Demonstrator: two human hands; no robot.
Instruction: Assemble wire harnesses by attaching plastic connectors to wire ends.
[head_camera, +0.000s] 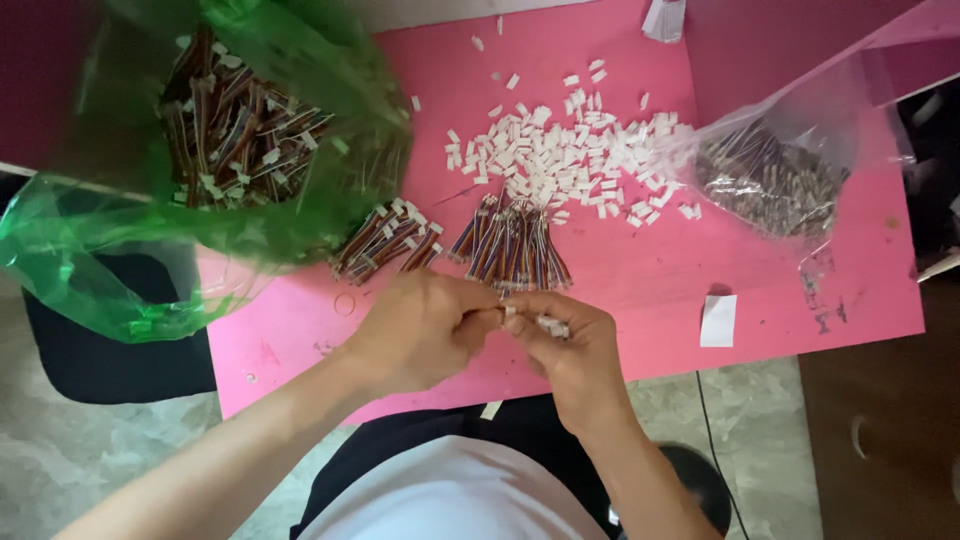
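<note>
Over matte pink table, left hand and right hand pinch a small white plastic connector on thin wires.

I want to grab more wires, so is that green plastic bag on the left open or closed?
Open. The green bag's mouth gapes wide, and the wire bundles heaped inside show uncovered through it.

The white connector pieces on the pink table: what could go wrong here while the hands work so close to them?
1. The loose white connector pieces lie scattered; some sit far from the pile, so a sweep of the left hand or right hand might push them off the pink table.
2. The green bag hangs over the table edge and might slide off with its wire bundles.
3. The colourful wire bundle lies right in front of the hands and could get tangled.
</note>
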